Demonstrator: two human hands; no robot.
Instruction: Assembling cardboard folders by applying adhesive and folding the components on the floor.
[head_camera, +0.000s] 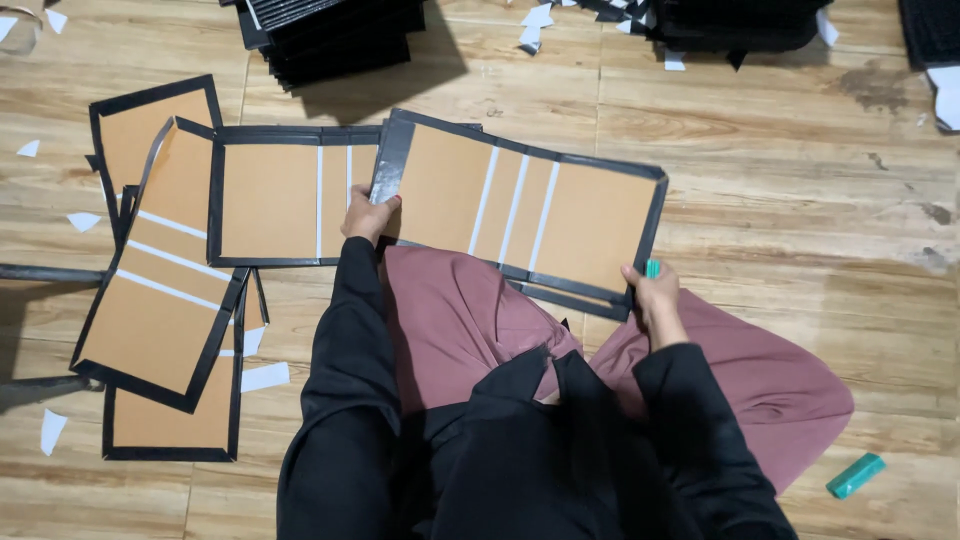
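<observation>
Seated on the wood floor, a person's left hand and right hand pinched opposite ends of a brown, black-edged cover board over the lap. A small teal tool in the right fingers might have scuffed the black edging.

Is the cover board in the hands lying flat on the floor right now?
No, the cover board is lifted over the lap, with the left hand and right hand gripping opposite ends.
</observation>
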